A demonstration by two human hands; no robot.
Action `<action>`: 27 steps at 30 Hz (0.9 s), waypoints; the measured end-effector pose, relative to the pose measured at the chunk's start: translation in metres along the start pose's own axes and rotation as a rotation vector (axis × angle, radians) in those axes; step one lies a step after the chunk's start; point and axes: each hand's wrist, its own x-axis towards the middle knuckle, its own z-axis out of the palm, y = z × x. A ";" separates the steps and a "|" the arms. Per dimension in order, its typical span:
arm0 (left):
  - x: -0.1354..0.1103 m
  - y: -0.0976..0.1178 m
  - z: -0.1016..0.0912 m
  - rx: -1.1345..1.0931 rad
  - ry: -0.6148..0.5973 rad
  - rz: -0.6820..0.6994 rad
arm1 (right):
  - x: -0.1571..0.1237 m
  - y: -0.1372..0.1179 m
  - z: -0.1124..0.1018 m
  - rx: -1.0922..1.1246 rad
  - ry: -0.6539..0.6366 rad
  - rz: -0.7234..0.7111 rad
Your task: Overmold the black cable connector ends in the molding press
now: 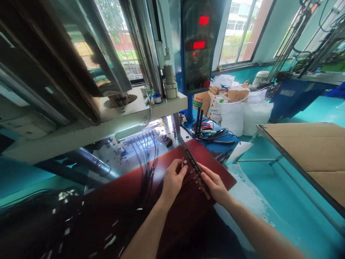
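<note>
A long dark metal strip (pixel 192 158) lies slanted on a dark red mat (pixel 129 194), with small connector ends set along it. My left hand (pixel 172 181) pinches one cable connector (pixel 184 162) at the strip's left side. On the strip's lower end rests my right hand (pixel 214 184), fingers closed on it. Black cables (pixel 147 158) run from the machine bed down over the mat to the strip.
A press machine (pixel 113 108) with steel columns stands just behind the mat. A blue control panel (pixel 198 43) shows red digits. White sacks (pixel 242 115), hand tools (pixel 210 129) and a cardboard-topped table (pixel 309 147) stand at the right. A bundle of cables (pixel 54 216) lies at lower left.
</note>
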 end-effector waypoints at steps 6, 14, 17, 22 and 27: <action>0.001 -0.003 0.002 0.070 0.015 0.027 | 0.000 0.003 -0.002 -0.006 -0.003 -0.006; 0.007 0.000 0.004 -0.206 -0.069 -0.185 | -0.001 0.000 -0.002 -0.028 -0.044 0.002; 0.009 -0.003 0.005 -0.305 -0.070 -0.242 | 0.000 0.000 -0.002 -0.036 -0.049 0.011; 0.010 -0.002 0.002 -0.293 -0.060 -0.216 | 0.000 -0.003 -0.003 -0.039 -0.044 0.042; 0.010 -0.002 0.001 -0.228 -0.068 -0.168 | 0.000 -0.004 -0.001 -0.094 -0.053 0.036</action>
